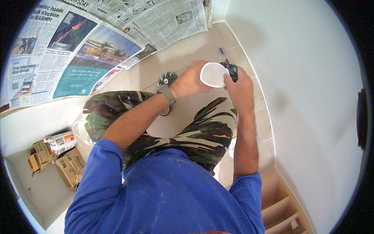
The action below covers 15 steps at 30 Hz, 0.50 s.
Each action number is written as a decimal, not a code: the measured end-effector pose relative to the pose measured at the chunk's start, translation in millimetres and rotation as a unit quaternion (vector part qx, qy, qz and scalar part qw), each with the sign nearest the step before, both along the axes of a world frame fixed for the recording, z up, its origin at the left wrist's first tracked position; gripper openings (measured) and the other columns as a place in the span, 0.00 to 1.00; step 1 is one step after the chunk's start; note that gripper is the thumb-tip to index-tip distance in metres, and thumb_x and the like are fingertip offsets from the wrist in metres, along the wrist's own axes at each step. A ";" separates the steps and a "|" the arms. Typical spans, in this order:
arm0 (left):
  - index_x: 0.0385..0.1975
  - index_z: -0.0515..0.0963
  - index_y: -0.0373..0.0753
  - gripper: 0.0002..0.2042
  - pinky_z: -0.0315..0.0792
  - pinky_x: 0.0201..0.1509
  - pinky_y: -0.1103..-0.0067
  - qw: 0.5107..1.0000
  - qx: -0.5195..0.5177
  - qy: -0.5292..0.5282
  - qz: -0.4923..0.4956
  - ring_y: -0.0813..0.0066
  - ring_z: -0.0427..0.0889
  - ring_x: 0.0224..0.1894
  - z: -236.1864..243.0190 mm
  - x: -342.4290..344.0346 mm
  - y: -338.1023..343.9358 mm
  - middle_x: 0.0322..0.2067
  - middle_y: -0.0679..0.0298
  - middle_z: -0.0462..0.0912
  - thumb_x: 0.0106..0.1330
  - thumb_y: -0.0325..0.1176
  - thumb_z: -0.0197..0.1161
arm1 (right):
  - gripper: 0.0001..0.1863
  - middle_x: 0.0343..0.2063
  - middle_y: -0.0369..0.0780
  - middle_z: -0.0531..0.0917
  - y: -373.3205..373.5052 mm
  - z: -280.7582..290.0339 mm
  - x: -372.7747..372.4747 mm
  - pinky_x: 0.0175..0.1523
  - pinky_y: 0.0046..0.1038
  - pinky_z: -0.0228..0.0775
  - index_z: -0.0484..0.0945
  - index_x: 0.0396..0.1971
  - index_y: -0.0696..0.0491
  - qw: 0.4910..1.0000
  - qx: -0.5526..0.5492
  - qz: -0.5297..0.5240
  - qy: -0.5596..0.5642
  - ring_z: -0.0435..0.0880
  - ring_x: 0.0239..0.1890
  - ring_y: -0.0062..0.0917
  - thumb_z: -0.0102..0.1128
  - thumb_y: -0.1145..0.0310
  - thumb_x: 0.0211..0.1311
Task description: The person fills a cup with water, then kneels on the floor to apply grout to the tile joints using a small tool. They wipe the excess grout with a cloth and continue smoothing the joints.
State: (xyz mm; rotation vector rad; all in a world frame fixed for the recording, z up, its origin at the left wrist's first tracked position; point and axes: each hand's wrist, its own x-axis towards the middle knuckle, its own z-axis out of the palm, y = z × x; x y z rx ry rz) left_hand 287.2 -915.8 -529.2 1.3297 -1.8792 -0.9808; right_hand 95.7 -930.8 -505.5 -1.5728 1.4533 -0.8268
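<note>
A round white plastic tub (213, 75) is tipped so that its pale mouth faces up toward me. Wrapped round its left side is my left hand (190, 80), closed on it. My right hand (239, 86) is closed at the tub's right side, its thumb at the rim. Between its fingers is a crumpled, glossy black piece (232, 71), perhaps plastic or tape; its kind does not show clearly. What lies inside the tub is hard to make out. A watch (166, 93) sits on my left wrist.
Newspaper sheets (74, 54) cover a surface at the far left. A white wall (311, 78) rises on the right, beside the tiled floor (202, 46). Torn cardboard boxes (72, 165) and a white bag (61, 142) lie left. Wooden shelving (282, 206) stands at the lower right.
</note>
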 end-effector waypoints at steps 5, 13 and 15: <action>0.54 0.66 0.37 0.35 0.62 0.61 0.67 0.993 -0.049 -0.102 -0.019 0.53 0.68 0.56 -25.8 -3.7 -7.0 0.52 0.51 0.71 0.45 0.41 0.71 | 0.13 0.26 0.49 0.81 -18.0 -11.8 -12.4 0.36 0.33 0.70 0.76 0.33 0.60 0.998 0.036 -0.028 0.048 0.81 0.29 0.37 0.59 0.66 0.52; 0.56 0.65 0.36 0.28 0.60 0.63 0.67 0.889 0.018 -0.438 -0.136 0.53 0.66 0.59 -114.8 132.8 -90.0 0.56 0.49 0.67 0.60 0.46 0.59 | 0.12 0.23 0.47 0.79 -14.8 -62.7 -82.1 0.35 0.29 0.69 0.76 0.36 0.59 0.986 0.030 -0.099 0.130 0.77 0.25 0.28 0.57 0.67 0.55; 0.56 0.65 0.36 0.27 0.60 0.64 0.67 0.879 0.024 -0.454 -0.147 0.53 0.65 0.60 -138.2 153.9 -100.1 0.57 0.49 0.67 0.61 0.46 0.57 | 0.12 0.22 0.46 0.78 -2.0 -80.3 -101.7 0.34 0.28 0.68 0.75 0.37 0.59 0.980 0.048 -0.118 0.150 0.75 0.25 0.26 0.57 0.68 0.56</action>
